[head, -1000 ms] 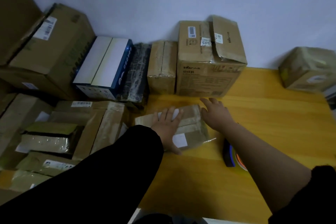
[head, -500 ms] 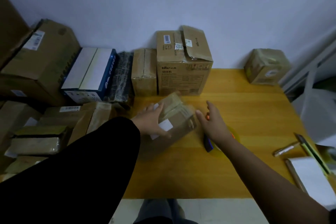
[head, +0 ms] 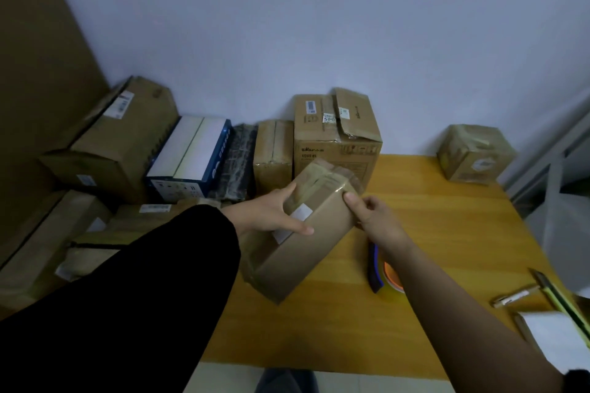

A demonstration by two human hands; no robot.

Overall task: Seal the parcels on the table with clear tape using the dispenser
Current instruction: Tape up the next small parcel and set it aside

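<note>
A long brown cardboard parcel point(head: 306, 242) with clear tape and a white label is tilted up on end over the yellow table point(head: 447, 217). My left hand point(head: 271, 214) grips its left side, thumb across the label. My right hand point(head: 373, 217) holds its upper right corner, thumb on the taped edge. The tape dispenser point(head: 383, 271), blue with an orange core, lies on the table under my right forearm, partly hidden.
Several cardboard boxes stand along the wall and at the left, among them a large box point(head: 335, 134) with a loose flap and a blue and white box point(head: 191, 159). A small taped box point(head: 475, 153) sits far right. Pens and paper point(head: 549, 332) lie at the right edge.
The parcel was lying flat under both hands; now both hands have lifted and tipped it up on end. The view has pulled back and up.
</note>
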